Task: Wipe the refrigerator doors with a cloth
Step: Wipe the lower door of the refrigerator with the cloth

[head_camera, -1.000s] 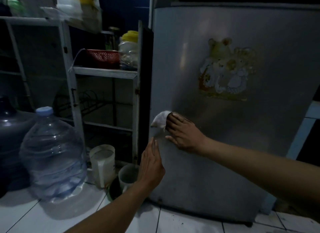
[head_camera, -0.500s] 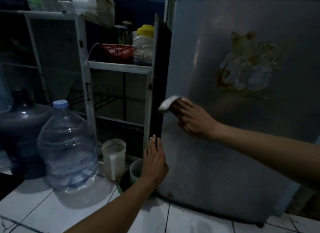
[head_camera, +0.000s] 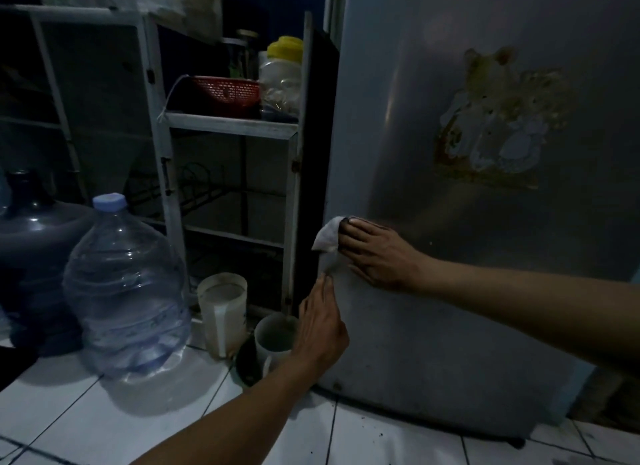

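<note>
Right hand (head_camera: 379,255): I press the cloth (head_camera: 326,238) flat to the refrigerator door (head_camera: 433,125), fingers together, at its left edge, low down.
Change: the cloth sat higher on that edge half a second ago, now it is back lower, so I'm stroking up and down.
Left hand (head_camera: 320,329): fingers straight and together, braced on the door's lower left edge, holding nothing.
Progress: edge strip only; the worn sticker (head_camera: 498,125) area looks unwiped.
Nearby: mug (head_camera: 275,338) and water jug (head_camera: 126,288) on the floor, beside the door.
</note>
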